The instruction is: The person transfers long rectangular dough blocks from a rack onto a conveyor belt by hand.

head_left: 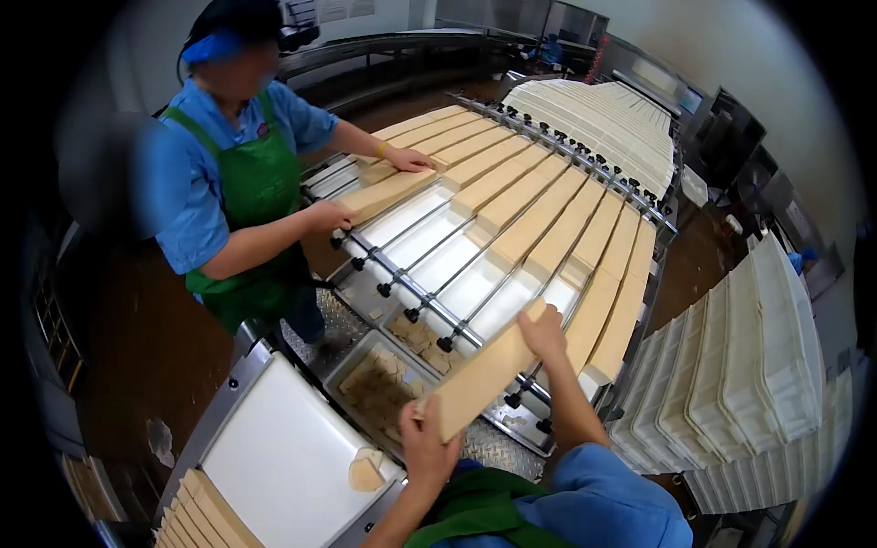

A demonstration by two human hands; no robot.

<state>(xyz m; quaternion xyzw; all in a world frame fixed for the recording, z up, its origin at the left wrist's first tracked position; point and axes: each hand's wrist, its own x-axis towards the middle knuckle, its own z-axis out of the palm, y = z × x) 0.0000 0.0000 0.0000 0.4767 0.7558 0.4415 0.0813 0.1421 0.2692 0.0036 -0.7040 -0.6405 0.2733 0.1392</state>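
Note:
A long beige block [481,376], which looks like a stack of thin sheets, is held at a slant above the near end of the lane conveyor. My left hand [429,449] grips its lower end, over the bin side. Around the upper end, close to the white belt, my right hand [546,336] is closed. More long beige blocks [555,239] lie side by side in lanes parted by thin metal rods on the white conveyor belt [438,279].
Across the conveyor, a co-worker [242,183] in a green apron holds another block [393,194]. Scraps fill a grey bin [336,363] below. At lower left, a white belt [274,447] carries thin beige slabs [203,513]. Stacked white trays [731,356] stand at right.

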